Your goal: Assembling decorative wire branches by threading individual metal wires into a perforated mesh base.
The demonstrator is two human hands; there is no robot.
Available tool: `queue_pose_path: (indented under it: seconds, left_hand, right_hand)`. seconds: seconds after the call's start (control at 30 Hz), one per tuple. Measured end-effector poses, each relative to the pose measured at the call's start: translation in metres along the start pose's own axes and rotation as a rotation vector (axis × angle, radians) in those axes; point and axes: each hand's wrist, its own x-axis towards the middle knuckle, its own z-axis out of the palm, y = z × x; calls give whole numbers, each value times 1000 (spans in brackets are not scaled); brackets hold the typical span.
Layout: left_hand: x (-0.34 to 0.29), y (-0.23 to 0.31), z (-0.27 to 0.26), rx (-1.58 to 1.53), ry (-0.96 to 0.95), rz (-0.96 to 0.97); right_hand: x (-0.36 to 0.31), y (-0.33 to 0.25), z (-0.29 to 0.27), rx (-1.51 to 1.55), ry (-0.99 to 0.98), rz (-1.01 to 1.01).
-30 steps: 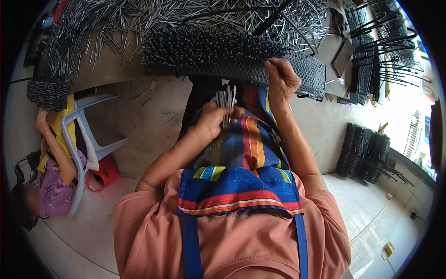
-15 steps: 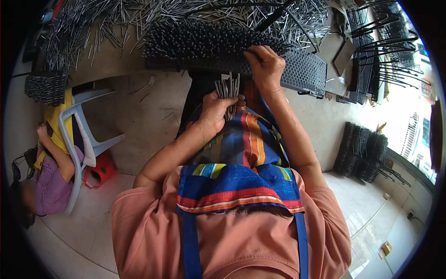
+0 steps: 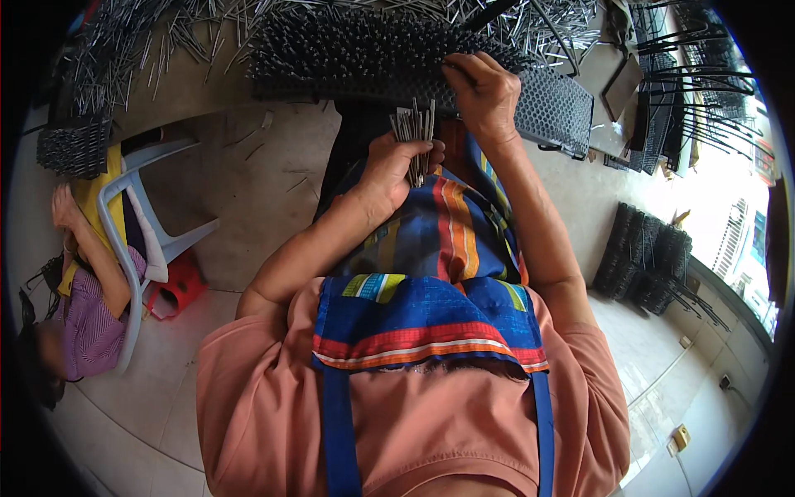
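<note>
Filling, seemingly, the upper-centre rack (image 3: 559,114), the pinched right hand (image 3: 490,95), its hold unclear, next needs careful aim; left hand (image 3: 389,170) grips rods (image 3: 414,126).

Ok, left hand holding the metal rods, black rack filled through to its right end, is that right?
Not quite: in the head view, the black rack is bare at its right end. The left hand does hold the metal rods.
</note>
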Motion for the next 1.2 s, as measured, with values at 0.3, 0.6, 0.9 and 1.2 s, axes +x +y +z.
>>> queue_pose_path:
  seconds: [0.3,0.6,0.9,1.2]
  left_hand:
    - [0,5,1,37,-32,10]
    - [-3,8,8,-31,-95,25]
    - [-2,7,9,-39,-1,-8]
    - [-4,-1,6,128,-63,-56]
  right_hand:
    - [-12,8,1,-26,-42,15]
    - [-33,-5,-19,353,-256,512]
    - [-21,0,-37,707,3,711]
    - [-19,15,-25,495,217,372]
